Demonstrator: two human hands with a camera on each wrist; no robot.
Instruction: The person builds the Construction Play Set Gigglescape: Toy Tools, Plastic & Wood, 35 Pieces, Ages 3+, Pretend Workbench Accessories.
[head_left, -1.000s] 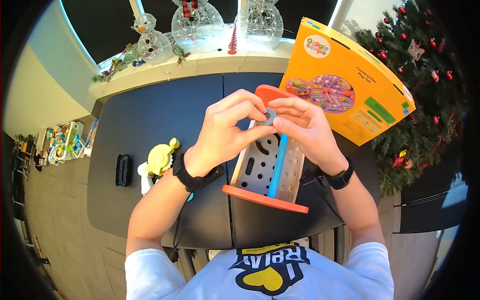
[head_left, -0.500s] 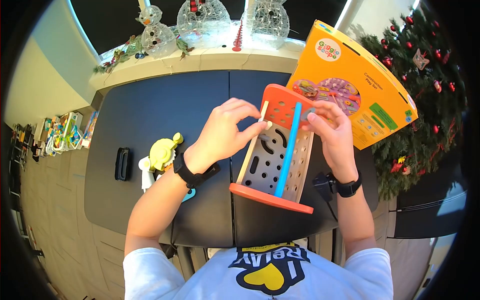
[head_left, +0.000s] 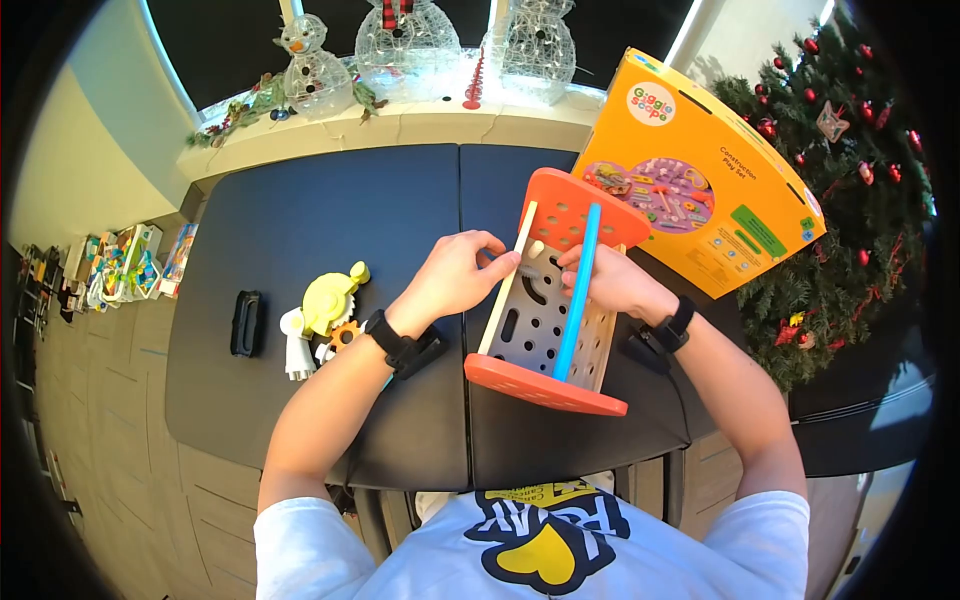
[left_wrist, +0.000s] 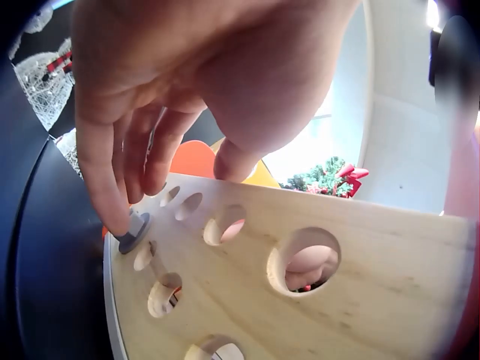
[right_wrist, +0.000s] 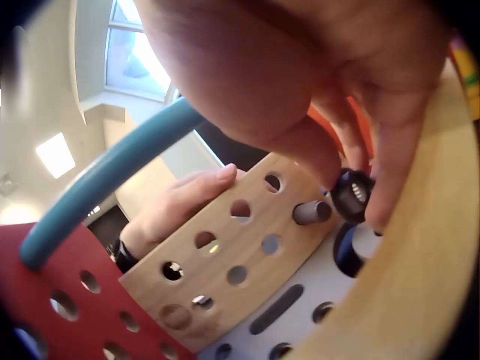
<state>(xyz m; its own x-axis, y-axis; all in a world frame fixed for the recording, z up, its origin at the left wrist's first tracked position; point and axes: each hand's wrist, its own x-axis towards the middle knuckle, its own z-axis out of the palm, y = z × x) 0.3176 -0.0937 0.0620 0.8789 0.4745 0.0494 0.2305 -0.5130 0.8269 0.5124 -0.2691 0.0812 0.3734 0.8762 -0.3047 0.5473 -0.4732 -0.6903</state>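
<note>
A toy toolbox with red ends (head_left: 545, 388), perforated wooden sides (head_left: 506, 305) and a blue rod handle (head_left: 577, 305) stands on the table. My left hand (head_left: 455, 272) is at its left side panel, thumb at the top edge and fingers down the outer face. In the left wrist view, one fingertip presses a grey bolt head (left_wrist: 135, 231) there. The bolt's shank (right_wrist: 311, 212) sticks out inside the box. My right hand (head_left: 615, 280) reaches inside past the handle and pinches a dark-looking threaded nut (right_wrist: 352, 196) close to the bolt's end.
Left of my left arm lie a lime-green toy piece (head_left: 328, 303), a white piece (head_left: 297, 345) and an orange gear (head_left: 345, 334). A black tray (head_left: 246, 323) sits farther left. The yellow play set box (head_left: 700, 170) stands behind the toolbox, beside a decorated tree (head_left: 840, 200).
The hands have parted from the grey nut they shared. My right hand has carried it down into the toolbox, while the left has moved to the left panel, where a bolt now sticks through.
</note>
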